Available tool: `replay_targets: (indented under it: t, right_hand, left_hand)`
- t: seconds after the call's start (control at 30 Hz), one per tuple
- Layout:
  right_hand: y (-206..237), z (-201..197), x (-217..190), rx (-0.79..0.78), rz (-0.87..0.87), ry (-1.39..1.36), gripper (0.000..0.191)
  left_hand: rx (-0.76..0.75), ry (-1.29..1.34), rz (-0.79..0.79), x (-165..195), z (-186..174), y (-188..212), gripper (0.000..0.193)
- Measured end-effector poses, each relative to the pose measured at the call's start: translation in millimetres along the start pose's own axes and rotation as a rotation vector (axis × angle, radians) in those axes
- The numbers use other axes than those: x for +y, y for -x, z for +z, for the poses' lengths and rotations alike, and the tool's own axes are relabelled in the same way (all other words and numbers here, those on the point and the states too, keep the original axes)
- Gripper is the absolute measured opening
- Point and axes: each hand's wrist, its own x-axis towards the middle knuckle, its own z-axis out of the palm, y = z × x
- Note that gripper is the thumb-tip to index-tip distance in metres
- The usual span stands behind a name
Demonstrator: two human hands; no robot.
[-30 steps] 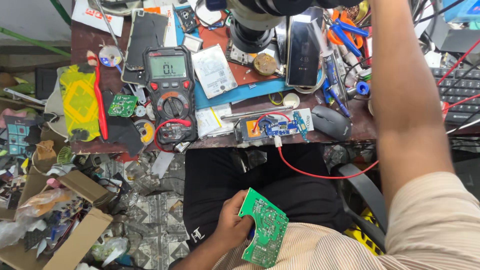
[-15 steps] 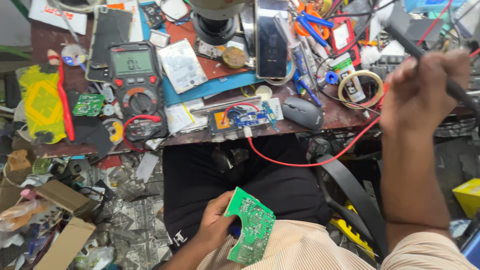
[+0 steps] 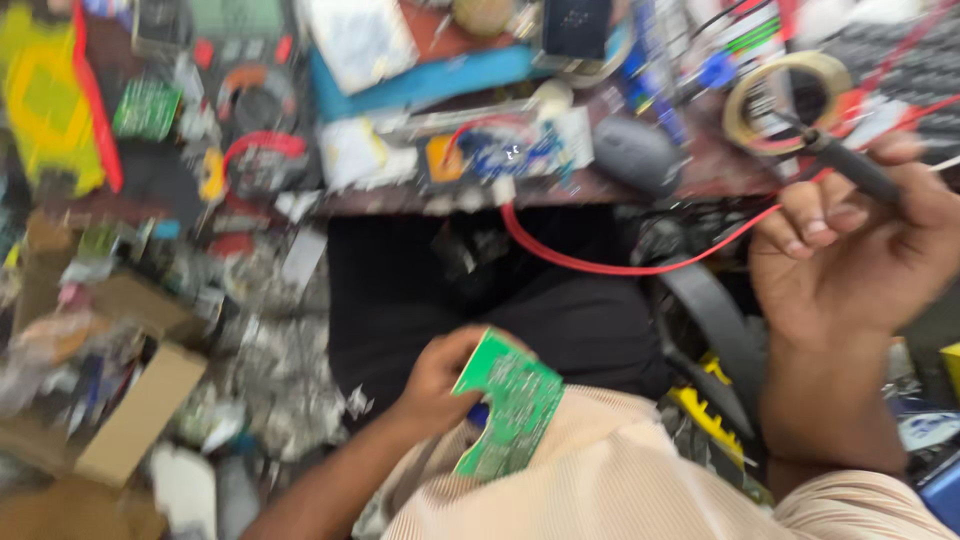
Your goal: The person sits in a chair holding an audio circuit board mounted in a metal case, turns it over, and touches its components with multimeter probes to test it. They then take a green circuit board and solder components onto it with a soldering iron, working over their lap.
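My left hand (image 3: 437,380) holds a green circuit board (image 3: 508,402) low in front of my lap, tilted on edge against my striped shirt. My right hand (image 3: 850,250) is raised at the right and grips a thin black tool (image 3: 845,165) like a pen, its tip pointing up and left toward a roll of tape (image 3: 778,100). A red wire (image 3: 620,265) loops from the desk's front edge toward that hand. The frame is blurred by motion.
The cluttered desk (image 3: 650,190) carries a multimeter (image 3: 240,60), a grey mouse (image 3: 637,155), a small blue board with wires (image 3: 500,155) and a phone (image 3: 577,25). Cardboard boxes (image 3: 140,410) and scraps lie on the floor at left. A black chair part (image 3: 715,330) is beside my knee.
My right hand has come back from over the desk, lower and nearer me, still gripping the black tool. The view has tilted down and gone blurry. The left hand keeps the green board.
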Motion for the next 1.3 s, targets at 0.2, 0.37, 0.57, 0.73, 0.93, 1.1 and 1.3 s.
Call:
replay_targets:
  t: [0.2,0.37,0.57,0.73,0.93,1.1,1.3]
  right_hand:
    - [58.8,-10.2,64.8,-0.015,0.025,0.278,0.032]
    - [83.4,-7.7,93.2,-0.202,0.035,0.431,0.036]
    - [105.9,-19.9,126.0,-0.197,0.199,0.184,0.020]
    - [112.4,-32.8,134.7,-0.146,0.266,0.027,0.013]
    - [107.5,-17.2,128.6,-0.263,0.239,0.081,0.021]
    - [102.0,-28.5,121.5,-0.476,0.222,0.069,0.024]
    - [115.1,-70.6,107.5,-0.461,0.360,-0.075,0.026]
  left_hand:
    - [-0.015,0.203,-0.069,-10.9,14.3,16.8,0.029]
    - [-0.019,0.284,-0.014,-5.3,19.6,18.6,0.028]
    - [0.017,0.305,-0.044,-4.3,24.7,20.1,0.025]
    - [0.010,0.335,0.036,-12.5,22.0,21.8,0.018]
    - [-0.101,0.421,0.196,-12.4,20.8,11.0,0.019]
    - [-0.337,0.502,0.266,-1.8,15.0,2.9,0.007]
    - [-0.550,0.591,0.287,12.2,13.5,10.2,0.018]
